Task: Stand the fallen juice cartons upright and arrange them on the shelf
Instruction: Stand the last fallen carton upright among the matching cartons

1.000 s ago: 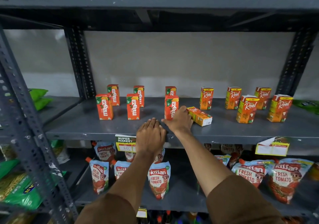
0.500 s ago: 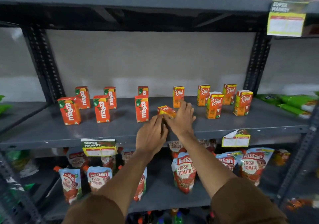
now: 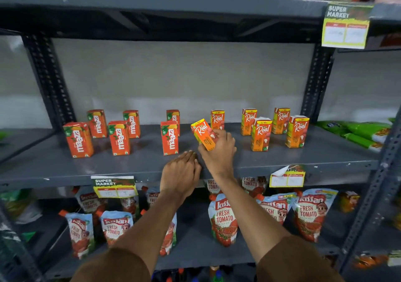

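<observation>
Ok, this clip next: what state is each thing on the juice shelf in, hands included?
Held Real carton: tilted, lifted off the shelf, not yet stood up.
Right hand: fingers closed round that carton.
Left hand: empty, palm down on the shelf's front edge.
Other Real cartons: five, all upright.
Maaza cartons: six, all upright.
Right price tag: top left corner peeling.

Tilted orange Real carton (image 3: 203,133), seemingly lifted
</observation>
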`<state>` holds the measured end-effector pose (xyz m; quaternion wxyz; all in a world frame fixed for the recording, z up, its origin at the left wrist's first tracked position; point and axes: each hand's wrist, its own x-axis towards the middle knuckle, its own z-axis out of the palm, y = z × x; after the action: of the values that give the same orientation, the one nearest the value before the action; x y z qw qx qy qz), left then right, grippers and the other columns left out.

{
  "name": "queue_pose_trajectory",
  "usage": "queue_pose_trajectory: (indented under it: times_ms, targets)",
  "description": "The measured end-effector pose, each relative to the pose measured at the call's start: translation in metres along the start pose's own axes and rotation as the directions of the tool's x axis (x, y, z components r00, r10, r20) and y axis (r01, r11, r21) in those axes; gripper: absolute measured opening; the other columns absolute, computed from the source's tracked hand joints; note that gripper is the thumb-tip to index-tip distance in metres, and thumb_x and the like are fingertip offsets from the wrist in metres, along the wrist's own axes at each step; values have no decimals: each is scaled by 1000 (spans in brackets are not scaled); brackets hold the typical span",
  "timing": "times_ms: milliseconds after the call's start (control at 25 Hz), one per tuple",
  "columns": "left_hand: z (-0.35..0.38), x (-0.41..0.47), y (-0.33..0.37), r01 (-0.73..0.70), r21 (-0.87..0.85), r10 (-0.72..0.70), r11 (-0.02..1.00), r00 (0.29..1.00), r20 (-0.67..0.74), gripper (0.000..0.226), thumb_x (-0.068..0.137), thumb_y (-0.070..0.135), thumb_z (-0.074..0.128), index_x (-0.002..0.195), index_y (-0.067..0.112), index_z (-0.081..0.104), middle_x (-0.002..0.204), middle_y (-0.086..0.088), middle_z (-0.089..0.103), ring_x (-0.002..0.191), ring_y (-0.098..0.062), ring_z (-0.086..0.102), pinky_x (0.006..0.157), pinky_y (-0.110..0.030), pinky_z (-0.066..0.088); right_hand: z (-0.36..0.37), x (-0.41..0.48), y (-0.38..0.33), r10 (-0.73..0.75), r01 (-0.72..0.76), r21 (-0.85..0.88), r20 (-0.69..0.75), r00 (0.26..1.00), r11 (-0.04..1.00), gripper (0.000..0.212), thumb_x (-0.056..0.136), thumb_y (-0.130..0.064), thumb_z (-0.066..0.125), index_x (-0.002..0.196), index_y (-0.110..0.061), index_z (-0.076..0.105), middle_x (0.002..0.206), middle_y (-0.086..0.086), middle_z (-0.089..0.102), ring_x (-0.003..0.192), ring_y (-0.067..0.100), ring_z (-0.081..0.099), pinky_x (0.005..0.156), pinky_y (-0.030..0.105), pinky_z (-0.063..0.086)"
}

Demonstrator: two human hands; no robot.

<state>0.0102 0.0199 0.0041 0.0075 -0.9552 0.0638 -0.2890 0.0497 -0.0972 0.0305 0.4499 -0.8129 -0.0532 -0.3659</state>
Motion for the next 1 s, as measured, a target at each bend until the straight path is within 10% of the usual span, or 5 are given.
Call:
queue_pose_trajectory:
  times_ms: [400, 1000]
  targets:
    - [-3, -2, 5, 76, 20, -76, 997, 997, 15, 45, 101, 38, 29, 128, 17, 59, 135, 1, 60, 119, -12, 59, 84, -28, 52, -48, -22, -56, -200, 293, 251, -338, 920, 923, 55, 74, -52, 72, 107, -24, 39, 105, -10, 46, 97, 17, 61, 66, 36, 61]
    - [5, 0, 5, 110, -93, -112, 990, 993, -26, 47, 99, 37, 30, 130, 19, 60, 133, 2, 61, 121, -14, 58, 88, -33, 52, -31, -6, -11, -23, 77, 203, -252, 967, 976, 55, 72, -38, 82, 102, -23, 38, 103, -3, 51, 95, 13, 58, 65, 27, 57]
